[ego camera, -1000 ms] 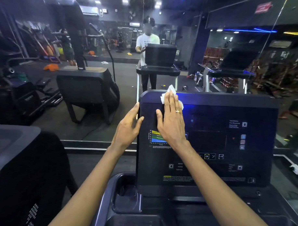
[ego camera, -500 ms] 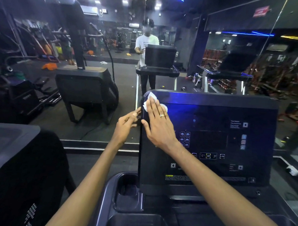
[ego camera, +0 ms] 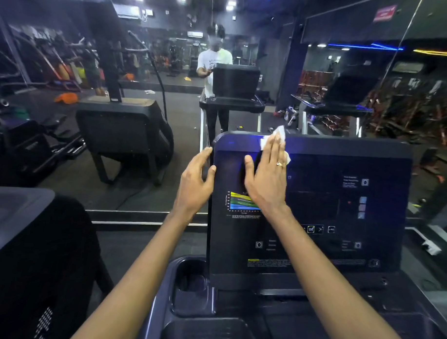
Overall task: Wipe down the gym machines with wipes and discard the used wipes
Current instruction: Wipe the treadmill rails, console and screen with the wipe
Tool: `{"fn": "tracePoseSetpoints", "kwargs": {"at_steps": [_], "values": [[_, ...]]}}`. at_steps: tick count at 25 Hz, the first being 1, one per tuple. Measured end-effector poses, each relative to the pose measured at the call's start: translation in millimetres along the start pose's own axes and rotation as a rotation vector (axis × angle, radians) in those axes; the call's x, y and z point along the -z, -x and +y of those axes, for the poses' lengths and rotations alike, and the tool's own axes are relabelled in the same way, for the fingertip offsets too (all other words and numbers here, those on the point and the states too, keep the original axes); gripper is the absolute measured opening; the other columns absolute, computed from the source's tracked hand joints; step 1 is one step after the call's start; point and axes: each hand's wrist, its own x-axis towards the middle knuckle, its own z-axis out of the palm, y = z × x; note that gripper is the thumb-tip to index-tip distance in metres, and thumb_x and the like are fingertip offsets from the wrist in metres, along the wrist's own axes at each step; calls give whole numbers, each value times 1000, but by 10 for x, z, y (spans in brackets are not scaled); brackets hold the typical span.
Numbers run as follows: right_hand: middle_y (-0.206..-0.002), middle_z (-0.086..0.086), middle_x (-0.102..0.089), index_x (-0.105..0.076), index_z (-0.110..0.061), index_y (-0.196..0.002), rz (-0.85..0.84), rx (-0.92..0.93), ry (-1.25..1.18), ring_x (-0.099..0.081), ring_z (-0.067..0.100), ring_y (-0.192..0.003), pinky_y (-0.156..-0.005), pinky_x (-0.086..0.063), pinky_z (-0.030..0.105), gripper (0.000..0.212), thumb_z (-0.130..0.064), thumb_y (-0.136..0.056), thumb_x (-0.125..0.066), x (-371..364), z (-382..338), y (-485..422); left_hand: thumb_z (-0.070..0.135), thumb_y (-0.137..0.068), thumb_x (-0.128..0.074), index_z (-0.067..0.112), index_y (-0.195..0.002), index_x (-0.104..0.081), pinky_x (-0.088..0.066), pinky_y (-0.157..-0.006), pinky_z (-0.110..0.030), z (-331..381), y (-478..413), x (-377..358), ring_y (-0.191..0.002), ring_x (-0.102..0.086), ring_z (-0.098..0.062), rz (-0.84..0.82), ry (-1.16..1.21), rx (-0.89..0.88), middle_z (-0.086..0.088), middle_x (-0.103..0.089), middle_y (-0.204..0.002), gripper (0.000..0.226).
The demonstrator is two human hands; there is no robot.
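1. Our right hand [ego camera: 266, 178] lies flat on the upper left part of the console [ego camera: 317, 210]. Its fingers are straight and held together, pointing up towards the top edge.
2. The wipe [ego camera: 279, 133] is pressed against the screen under those fingers. The hand is open and does not clench it. White corners stick out above the fingertips at the console's top rim and beside the little finger.
3. A ring [ego camera: 279, 164] sits on one finger of that hand.
4. Our left hand [ego camera: 195, 183] rests on the console's left edge. The thumb touches the front rim and the fingers run almost straight up along the side. It is open and grips nothing tightly.
5. Just below the right palm a coloured graph [ego camera: 241, 201] glows on the screen, partly covered by the heel of the hand. A lit OK button [ego camera: 310, 229] shows lower down, right of the forearm.
6. A cup holder [ego camera: 190, 282] is sunk into the tray at the console's lower left.
7. Behind the console stands a mirror [ego camera: 140, 191]. In it we see a person in a white shirt [ego camera: 214, 62] at the back of a console, with gym gear all around.
8. Another dark machine [ego camera: 25, 238] fills the lower left corner, well apart from both hands.
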Motion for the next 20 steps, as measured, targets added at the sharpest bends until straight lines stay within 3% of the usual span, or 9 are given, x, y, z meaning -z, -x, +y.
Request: {"fn": "tracePoseSetpoints", "kwargs": {"at_steps": [3, 8, 12, 16, 20], "values": [[-167, 4, 3, -3, -11, -159, -35, 211, 13, 4, 18, -154, -125, -4, 37, 72, -45, -104, -32, -10, -34, 52, 8, -94, -56, 5, -144, -46, -29, -118, -33, 154, -141, -156, -139, -41, -19, -21, -222, -321, -10, -46, -149, 51], [-167, 8, -1, -4, -6, -158, 75, -81, 1, -2, 23, -154, -123, -17, 46, 70, -44, -105, -29, 210, 489, -77, 14, -95, -58, 2, -143, -47, -30, -117, -41, 205, -307, -329, -140, -40, -25, -84, -431, -470, -12, -47, -148, 50], [-167, 5, 1, -1, -10, -159, 36, 91, 46, 1, 18, -154, -125, -9, 38, 71, -45, -105, -32, 204, 576, -5, 19, -96, -57, 1, -142, -47, -26, -119, -39, 298, -396, -506, -140, -39, -26, -108, -470, -525, -13, -45, -149, 50], [-167, 9, 0, -3, -5, -158, 110, -196, 5, -2, 24, -154, -123, -17, 48, 72, -45, -104, -29, 418, 984, -169, 26, -97, -54, 3, -143, -46, -29, -117, -43, 417, -473, -704, -140, -39, -29, -143, -523, -531, -13, -44, -150, 53], [-167, 6, 1, -6, -7, -158, 48, 89, 30, -1, 19, -154, -124, -14, 36, 68, -41, -105, -32, 452, 1076, -63, 26, -95, -54, 2, -141, -49, -30, -115, -42, 590, -517, -953, -136, -43, -31, -180, -533, -585, -13, -48, -147, 53]]}}
